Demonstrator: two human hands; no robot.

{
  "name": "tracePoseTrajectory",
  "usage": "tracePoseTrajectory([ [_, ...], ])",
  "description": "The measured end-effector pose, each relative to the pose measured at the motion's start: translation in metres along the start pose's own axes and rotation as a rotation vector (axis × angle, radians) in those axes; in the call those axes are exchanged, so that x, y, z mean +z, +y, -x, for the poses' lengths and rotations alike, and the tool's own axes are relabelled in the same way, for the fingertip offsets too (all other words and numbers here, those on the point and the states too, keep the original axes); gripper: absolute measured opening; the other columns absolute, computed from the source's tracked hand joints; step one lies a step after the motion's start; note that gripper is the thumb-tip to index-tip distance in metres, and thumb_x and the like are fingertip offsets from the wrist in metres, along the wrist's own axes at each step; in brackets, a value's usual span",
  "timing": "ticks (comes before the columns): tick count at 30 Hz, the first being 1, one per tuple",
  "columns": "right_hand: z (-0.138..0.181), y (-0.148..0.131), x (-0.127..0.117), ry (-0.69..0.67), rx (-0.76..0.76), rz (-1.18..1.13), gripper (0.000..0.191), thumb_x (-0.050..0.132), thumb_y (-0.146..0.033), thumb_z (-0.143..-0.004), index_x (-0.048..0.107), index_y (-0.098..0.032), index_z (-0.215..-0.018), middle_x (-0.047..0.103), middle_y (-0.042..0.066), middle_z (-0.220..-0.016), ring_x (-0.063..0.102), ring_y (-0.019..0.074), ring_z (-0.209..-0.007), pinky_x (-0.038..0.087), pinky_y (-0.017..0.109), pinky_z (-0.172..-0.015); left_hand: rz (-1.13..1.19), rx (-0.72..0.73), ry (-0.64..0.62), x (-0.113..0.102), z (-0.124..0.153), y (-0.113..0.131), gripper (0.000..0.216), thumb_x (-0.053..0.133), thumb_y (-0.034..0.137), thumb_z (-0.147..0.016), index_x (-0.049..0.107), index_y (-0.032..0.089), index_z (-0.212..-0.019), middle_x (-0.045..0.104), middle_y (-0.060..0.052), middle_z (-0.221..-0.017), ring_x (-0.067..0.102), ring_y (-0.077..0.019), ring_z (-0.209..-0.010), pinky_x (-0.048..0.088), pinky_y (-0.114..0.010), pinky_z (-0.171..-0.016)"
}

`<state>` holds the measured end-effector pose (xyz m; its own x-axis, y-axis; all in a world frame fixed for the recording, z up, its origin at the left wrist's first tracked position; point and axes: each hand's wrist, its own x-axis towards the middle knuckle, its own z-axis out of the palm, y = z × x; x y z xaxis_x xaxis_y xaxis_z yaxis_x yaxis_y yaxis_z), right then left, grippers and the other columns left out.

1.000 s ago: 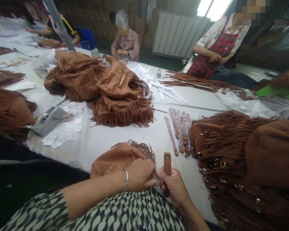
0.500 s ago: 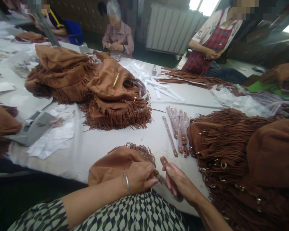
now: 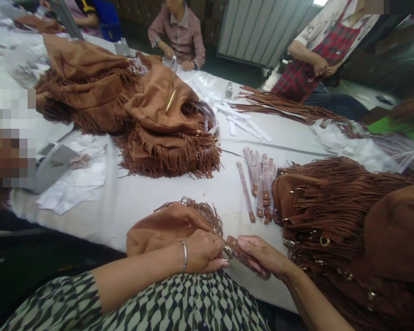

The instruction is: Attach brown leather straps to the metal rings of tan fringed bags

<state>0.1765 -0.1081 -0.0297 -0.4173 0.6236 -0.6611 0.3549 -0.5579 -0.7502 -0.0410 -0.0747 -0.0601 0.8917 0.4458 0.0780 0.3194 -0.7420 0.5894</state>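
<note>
A brown suede fringed bag (image 3: 165, 225) lies at the near edge of the white table (image 3: 141, 197). My left hand (image 3: 203, 250), a bangle on its wrist, grips the bag by a metal ring (image 3: 227, 251) at its side. My right hand (image 3: 262, 257) pinches a brown strap (image 3: 236, 243) whose end meets that ring. Both hands are closed and nearly touch each other at the ring.
Several loose brown straps (image 3: 258, 184) lie just beyond my hands. A pile of fringed bags (image 3: 348, 220) fills the right side, and more bags (image 3: 158, 115) sit mid-table. White papers (image 3: 79, 179) lie at left. Other people work along the far side.
My right hand has lowered the strap from upright to lying flat, bringing its end against the ring held by my left hand. The view has tilted down slightly.
</note>
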Motion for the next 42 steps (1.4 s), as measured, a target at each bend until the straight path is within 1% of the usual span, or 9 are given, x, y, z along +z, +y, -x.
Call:
tracePoseTrajectory([
  [6,-0.005,0.001,-0.006,-0.044,0.001,0.012,0.045,0.039,-0.057,-0.084,0.051,-0.016,-0.072,0.035,-0.010,-0.036,0.022,0.0040,-0.026,0.019,0.014,-0.027,-0.050,0.007,-0.063,-0.002,-0.003,0.005,0.033,0.043,0.044,-0.085,0.055,0.014,-0.081,0.064,-0.007,-0.080,0.059,-0.0191,-0.072,0.046,-0.029,-0.064],
  [10,-0.008,0.005,-0.011,-0.099,-0.003,-0.044,0.043,0.042,-0.055,-0.084,0.049,-0.016,-0.067,0.037,-0.010,-0.036,0.021,0.0036,-0.026,0.016,0.015,-0.028,-0.053,0.012,-0.035,0.002,-0.002,0.004,0.033,0.043,0.044,-0.086,0.054,0.013,-0.080,0.063,-0.008,-0.079,0.060,-0.0198,-0.072,0.047,-0.030,-0.066],
  [16,-0.010,0.004,-0.018,-0.165,0.008,-0.108,0.042,0.048,-0.052,-0.082,0.054,-0.014,-0.066,0.036,-0.009,-0.035,0.021,0.0030,-0.026,0.012,0.017,-0.030,-0.041,0.069,0.024,0.007,-0.001,0.000,0.033,0.042,0.045,-0.086,0.053,0.014,-0.081,0.063,-0.008,-0.078,0.060,-0.0187,-0.072,0.047,-0.029,-0.067],
  [22,-0.018,-0.006,-0.028,-0.349,0.068,-0.102,0.043,0.056,-0.051,-0.076,0.064,-0.008,-0.074,0.034,-0.011,-0.033,0.021,0.0023,-0.026,0.016,0.016,-0.029,-0.073,0.134,0.021,0.012,-0.002,0.001,0.038,0.042,0.049,-0.086,0.054,0.013,-0.079,0.062,-0.007,-0.073,0.060,-0.0182,-0.067,0.047,-0.030,-0.066],
  [29,-0.025,-0.001,-0.028,-0.502,0.154,-0.084,0.042,0.062,-0.047,-0.072,0.064,-0.006,-0.078,0.040,-0.009,-0.041,0.027,0.0014,-0.025,0.015,0.014,-0.024,-0.056,0.112,0.040,0.017,0.002,0.000,0.043,0.038,0.052,-0.087,0.056,0.013,-0.082,0.063,-0.007,-0.071,0.060,-0.0174,-0.067,0.047,-0.028,-0.065],
  [31,-0.023,-0.001,-0.025,-0.474,0.155,-0.059,0.039,0.062,-0.046,-0.073,0.063,-0.007,-0.077,0.040,-0.009,-0.040,0.028,0.0016,-0.025,0.016,0.014,-0.023,-0.043,0.121,0.054,0.014,0.002,-0.002,0.042,0.039,0.052,-0.087,0.056,0.014,-0.080,0.063,-0.007,-0.071,0.060,-0.0167,-0.066,0.046,-0.027,-0.063],
  [34,-0.016,-0.001,-0.021,-0.364,0.125,-0.044,0.035,0.061,-0.045,-0.075,0.056,-0.011,-0.069,0.034,-0.011,-0.040,0.029,0.0014,-0.026,0.019,0.013,-0.025,-0.020,0.147,0.068,0.010,0.001,-0.005,0.040,0.041,0.051,-0.086,0.055,0.014,-0.075,0.062,-0.005,-0.068,0.058,-0.0160,-0.060,0.045,-0.027,-0.058],
  [37,-0.008,0.001,-0.015,-0.333,0.126,-0.078,0.038,0.059,-0.047,-0.076,0.048,-0.014,-0.062,0.030,-0.012,-0.041,0.027,0.0011,-0.027,0.017,0.013,-0.025,0.001,0.201,0.053,0.011,-0.001,-0.006,0.039,0.042,0.049,-0.087,0.055,0.015,-0.074,0.061,-0.004,-0.066,0.058,-0.0156,-0.059,0.043,-0.027,-0.055],
  [42,0.001,0.004,-0.009,-0.323,0.121,-0.089,0.041,0.058,-0.051,-0.075,0.055,-0.011,-0.070,0.029,-0.012,-0.040,0.024,0.0015,-0.027,0.014,0.015,-0.025,-0.043,0.163,0.071,0.016,-0.002,-0.004,0.040,0.043,0.052,-0.086,0.053,0.015,-0.073,0.060,-0.004,-0.065,0.057,-0.0153,-0.058,0.040,-0.025,-0.051],
])
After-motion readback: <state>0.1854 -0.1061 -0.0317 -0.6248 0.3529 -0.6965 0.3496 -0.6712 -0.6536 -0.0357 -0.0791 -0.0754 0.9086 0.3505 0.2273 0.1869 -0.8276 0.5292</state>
